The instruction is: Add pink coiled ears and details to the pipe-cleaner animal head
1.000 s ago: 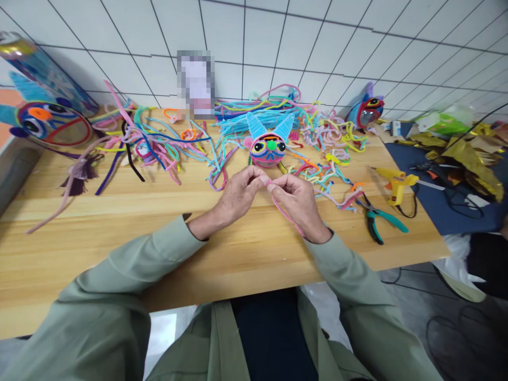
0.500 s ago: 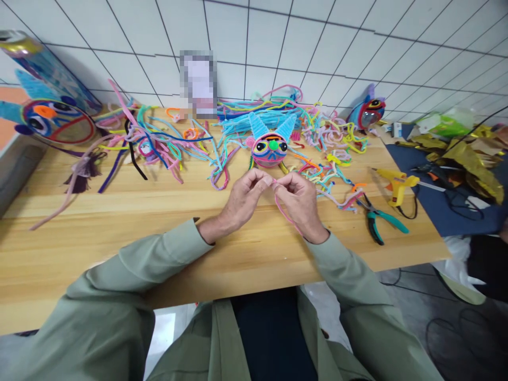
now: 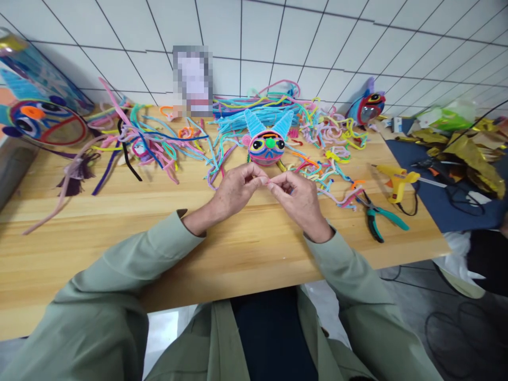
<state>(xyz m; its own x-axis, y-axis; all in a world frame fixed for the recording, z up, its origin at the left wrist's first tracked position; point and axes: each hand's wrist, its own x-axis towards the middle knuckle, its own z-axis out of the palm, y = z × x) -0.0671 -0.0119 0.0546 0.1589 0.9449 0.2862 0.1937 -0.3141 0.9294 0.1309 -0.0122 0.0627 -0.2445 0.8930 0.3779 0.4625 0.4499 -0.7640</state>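
Fingertips of my left hand [image 3: 238, 190] and my right hand [image 3: 298, 197] meet over the table, both closed in a pinch. Between them shows a small bit of a pink pipe cleaner [image 3: 268, 182]; the rest of it is hidden by the fingers. Just beyond my hands sits a round animal-face craft [image 3: 265, 152], with light-blue ears, black-and-yellow eyes, a green nose and a pink rim.
Bundled blue pipe cleaners [image 3: 232, 121] and curly scraps [image 3: 337, 129] lie behind. Teal-handled pliers [image 3: 375, 217] and a yellow glue gun [image 3: 398, 181] are at right. Loose pipe cleaners [image 3: 148, 138] and a larger face craft [image 3: 51, 123] occupy the left; another craft [image 3: 365, 108] stands against the wall.
My hands have shifted slightly left, still pinched together. The pink pipe cleaner's long tail, which hung below my right hand, no longer shows. The view has turned a little.
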